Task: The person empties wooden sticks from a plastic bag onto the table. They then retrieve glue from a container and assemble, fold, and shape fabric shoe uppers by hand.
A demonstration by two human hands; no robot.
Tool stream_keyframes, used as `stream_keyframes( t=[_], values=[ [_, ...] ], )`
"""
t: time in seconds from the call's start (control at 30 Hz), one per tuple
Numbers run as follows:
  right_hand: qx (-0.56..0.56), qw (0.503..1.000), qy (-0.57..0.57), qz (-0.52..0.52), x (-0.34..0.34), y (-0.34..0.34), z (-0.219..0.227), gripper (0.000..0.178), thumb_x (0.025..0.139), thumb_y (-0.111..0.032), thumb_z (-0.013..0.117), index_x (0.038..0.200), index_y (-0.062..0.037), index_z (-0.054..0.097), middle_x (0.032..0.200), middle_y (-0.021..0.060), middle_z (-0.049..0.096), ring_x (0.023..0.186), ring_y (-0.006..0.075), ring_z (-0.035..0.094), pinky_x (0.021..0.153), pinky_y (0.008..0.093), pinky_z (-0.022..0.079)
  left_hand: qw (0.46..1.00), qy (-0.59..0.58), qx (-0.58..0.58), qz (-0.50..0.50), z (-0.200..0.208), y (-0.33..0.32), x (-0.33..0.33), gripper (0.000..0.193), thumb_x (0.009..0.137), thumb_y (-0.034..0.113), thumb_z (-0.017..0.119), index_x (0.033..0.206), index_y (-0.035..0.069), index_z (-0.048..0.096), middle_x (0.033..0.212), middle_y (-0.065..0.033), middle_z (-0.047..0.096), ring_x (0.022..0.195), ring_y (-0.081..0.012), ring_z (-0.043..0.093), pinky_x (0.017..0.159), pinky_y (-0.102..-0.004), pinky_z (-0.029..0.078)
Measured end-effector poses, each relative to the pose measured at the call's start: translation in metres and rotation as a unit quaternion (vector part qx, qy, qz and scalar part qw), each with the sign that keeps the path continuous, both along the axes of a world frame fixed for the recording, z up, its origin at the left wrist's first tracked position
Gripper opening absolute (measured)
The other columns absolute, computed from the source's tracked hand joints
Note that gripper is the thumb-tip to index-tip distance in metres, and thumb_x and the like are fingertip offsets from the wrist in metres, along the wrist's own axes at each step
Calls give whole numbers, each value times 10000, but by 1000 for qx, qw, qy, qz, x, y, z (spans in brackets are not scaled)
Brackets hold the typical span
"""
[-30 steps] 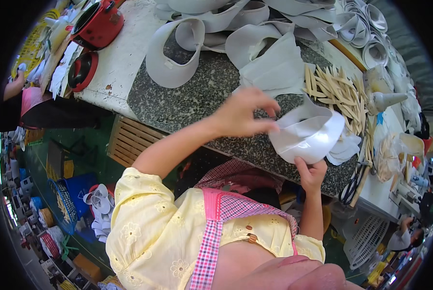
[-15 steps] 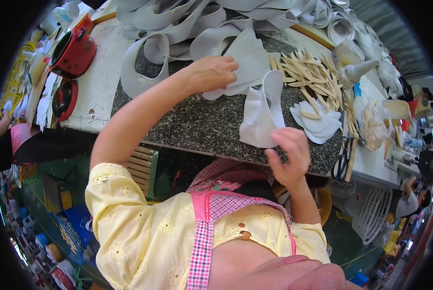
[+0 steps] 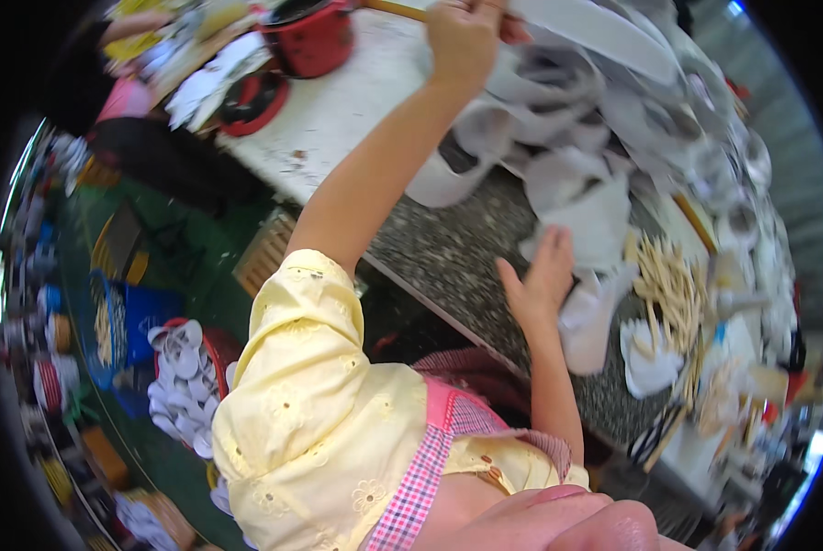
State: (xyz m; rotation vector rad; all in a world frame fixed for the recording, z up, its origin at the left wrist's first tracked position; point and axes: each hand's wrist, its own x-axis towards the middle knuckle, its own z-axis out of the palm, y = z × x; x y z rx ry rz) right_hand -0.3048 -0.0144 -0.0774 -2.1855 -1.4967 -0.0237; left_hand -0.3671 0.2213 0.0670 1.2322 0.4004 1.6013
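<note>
My left hand (image 3: 466, 41) is stretched out to the far edge of the table, its fingers closed on a long curved white piece (image 3: 609, 35) that looks like stiff sheet material. Below it lies a heap of curved white collar-like pieces (image 3: 558, 87). My right hand (image 3: 542, 280) has its fingers spread over the speckled stone slab (image 3: 457, 248). Its fingertips are at the edge of some flat grey-white pieces (image 3: 599, 220); whether they press on them I cannot tell. Right beside that hand stands a folded white piece (image 3: 590, 326), partly behind the wrist.
Pale wooden strips (image 3: 673, 285) and small white pieces (image 3: 650, 358) lie to the right, with black-handled scissors (image 3: 655, 432) nearer. A red pot (image 3: 310, 41) and red lid (image 3: 251, 103) stand on the left. A floor basket holds white pieces (image 3: 184, 386). Another person (image 3: 127, 101) is far left.
My left hand has moved from the flat pieces up to the far heap and has a curved piece. My right hand has left the folded piece's near edge. The view has swung left and tilted.
</note>
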Motion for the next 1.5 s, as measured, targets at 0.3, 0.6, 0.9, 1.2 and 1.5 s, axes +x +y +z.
stream_keyframes(
  t=[0.3,0.6,0.9,1.2,1.5],
  values=[
    [137,948,114,264,-59,7,3,463,654,-91,618,1103,-50,510,1216,165,407,1131,361,343,948,430,259,751,296,159,568,-4,184,-247,183,847,110,499,758,-31,574,649,-89,606,575,-134,596,505,-221,459],
    [73,968,131,203,-49,8,-16,404,636,-74,614,1033,-46,549,1107,134,481,1061,328,412,910,408,297,650,593,262,397,-39,252,-251,224,764,102,479,940,105,618,840,-166,597,764,-313,574,677,-402,457],
    [41,975,121,184,-47,12,-13,386,623,-85,624,1005,-68,566,1040,85,526,1031,286,451,881,398,303,592,722,118,337,-35,292,-229,177,766,228,556,908,181,650,908,-152,611,923,-292,553,777,-378,451],
    [44,977,126,166,-49,12,-16,326,615,-82,635,938,-94,594,1007,65,542,1004,268,472,856,383,310,545,773,-58,319,-33,304,-204,206,614,231,718,807,180,667,951,-36,622,1067,-250,442,830,-379,418],
    [40,977,128,164,-49,16,-16,272,617,-87,633,887,-106,607,998,56,539,1008,259,467,850,379,306,535,798,-101,259,-18,296,-200,433,689,282,689,1067,106,571,1165,-64,521,1164,-263,364,907,-372,367]
  ],
)
